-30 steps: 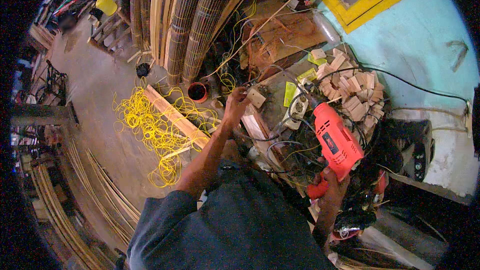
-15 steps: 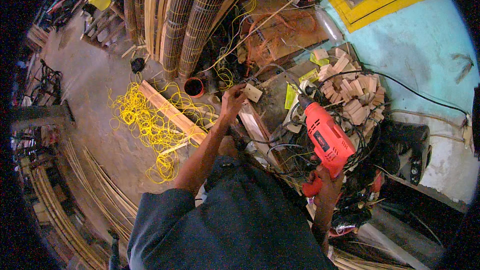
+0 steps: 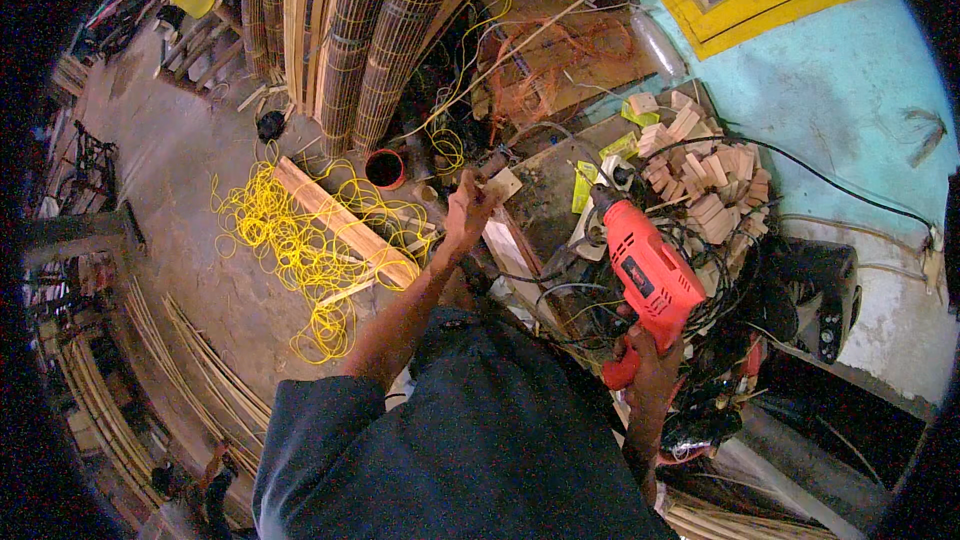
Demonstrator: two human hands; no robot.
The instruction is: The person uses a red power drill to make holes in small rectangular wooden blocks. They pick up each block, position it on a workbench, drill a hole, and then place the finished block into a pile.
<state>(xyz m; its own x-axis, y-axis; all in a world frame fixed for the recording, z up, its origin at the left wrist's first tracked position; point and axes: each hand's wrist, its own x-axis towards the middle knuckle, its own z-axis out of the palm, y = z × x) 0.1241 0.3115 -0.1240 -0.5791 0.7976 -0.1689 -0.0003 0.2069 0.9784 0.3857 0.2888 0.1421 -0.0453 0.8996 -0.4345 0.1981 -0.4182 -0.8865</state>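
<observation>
My right hand is wrapped around the handle of a red power drill. The drill's dark chuck points up and away, toward the middle of the work area. My left hand has its fingers bent and drawn together. Just beyond its fingertips sits a small pale wooden block, at the far end of a longer wooden piece. Whether the fingers grip the block or something smaller cannot be made out.
Small cut blocks are heaped at the right, among black cables. Tangled yellow cord and a plank lie on the floor at left. Beyond stand rolled slat blinds and a round reddish container.
My left hand has drawn slightly nearer to me, its fingers more curled. The drill has shifted a little to the left. A blurred shape has come into view at lower left.
</observation>
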